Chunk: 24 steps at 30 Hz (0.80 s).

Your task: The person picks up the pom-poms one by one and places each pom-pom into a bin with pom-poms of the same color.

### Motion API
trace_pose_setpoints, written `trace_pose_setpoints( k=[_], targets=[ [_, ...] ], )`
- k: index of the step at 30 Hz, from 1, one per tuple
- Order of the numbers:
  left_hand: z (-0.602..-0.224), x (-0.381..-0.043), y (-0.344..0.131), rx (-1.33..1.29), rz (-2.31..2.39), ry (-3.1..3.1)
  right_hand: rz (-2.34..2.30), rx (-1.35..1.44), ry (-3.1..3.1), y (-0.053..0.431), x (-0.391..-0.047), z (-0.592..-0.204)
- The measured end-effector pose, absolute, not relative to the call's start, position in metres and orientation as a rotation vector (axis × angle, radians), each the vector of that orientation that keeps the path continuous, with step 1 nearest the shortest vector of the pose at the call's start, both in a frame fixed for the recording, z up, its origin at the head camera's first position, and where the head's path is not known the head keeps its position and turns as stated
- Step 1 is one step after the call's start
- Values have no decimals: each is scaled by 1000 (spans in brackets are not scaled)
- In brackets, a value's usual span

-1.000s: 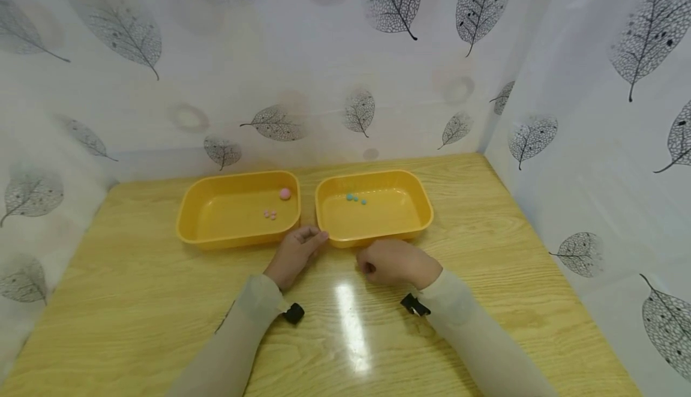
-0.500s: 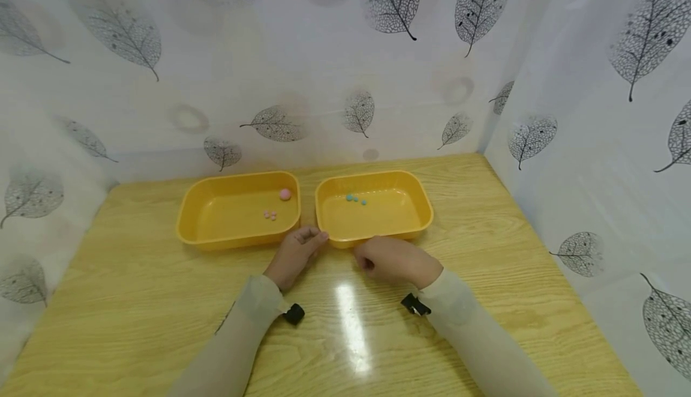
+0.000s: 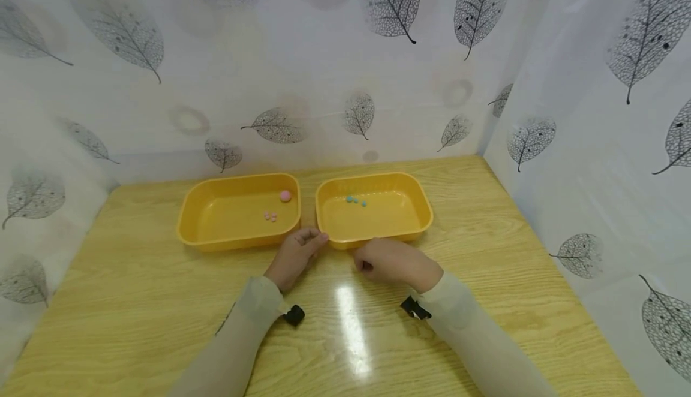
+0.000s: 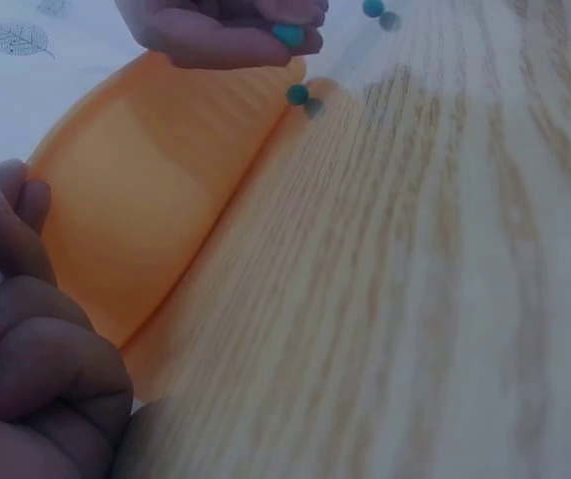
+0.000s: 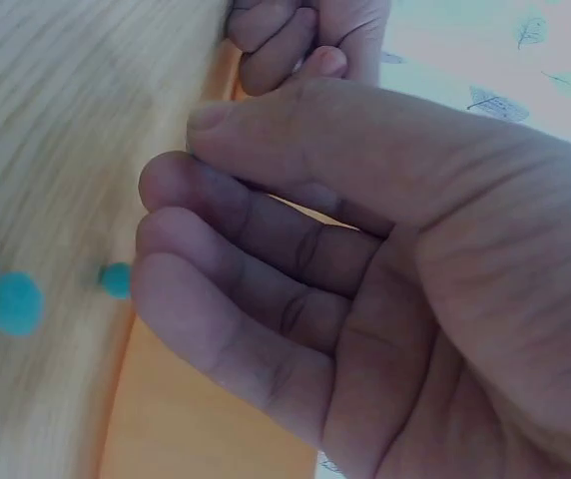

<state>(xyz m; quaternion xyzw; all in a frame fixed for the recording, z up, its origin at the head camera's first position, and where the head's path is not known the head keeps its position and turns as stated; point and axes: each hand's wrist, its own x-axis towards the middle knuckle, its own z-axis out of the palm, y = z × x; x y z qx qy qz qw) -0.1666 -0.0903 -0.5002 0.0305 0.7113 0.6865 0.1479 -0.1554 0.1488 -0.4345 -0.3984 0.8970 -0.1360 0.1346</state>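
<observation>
Two yellow trays stand side by side. The left tray (image 3: 186, 217) holds a pink ball (image 3: 285, 195) and small pink beads (image 3: 270, 215); the right tray (image 3: 426, 214) holds several teal beads (image 3: 355, 199). My left hand (image 3: 297, 253) rests on the table at the right tray's front corner, its fingers (image 4: 26, 369) loosely curled and holding nothing. My right hand (image 3: 394, 262) sits in front of the right tray's front wall (image 4: 146, 200), and its fingertips pinch a teal bead (image 4: 287, 35). Loose teal beads (image 5: 11, 302) (image 5: 116, 279) lie on the table beside it.
The wooden table (image 3: 135, 307) is boxed in by leaf-patterned white walls at the back (image 3: 324, 85) and right (image 3: 594, 175). Black wrist-camera mounts (image 3: 294, 314) (image 3: 414, 308) sit on both sleeves. Bare tabletop stretches to the left, the right and in front of the hands.
My right hand has edged slightly forward and left, closer to the right tray's front wall. The left hand and both trays have stayed put.
</observation>
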Motion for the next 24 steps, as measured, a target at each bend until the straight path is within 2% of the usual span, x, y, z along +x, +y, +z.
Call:
trace_pose_setpoints(
  k=[24],
  targets=[
    [-500,-165,-90,100,1981,2049,-512,-1101,2863,172,-151,-394]
  ],
)
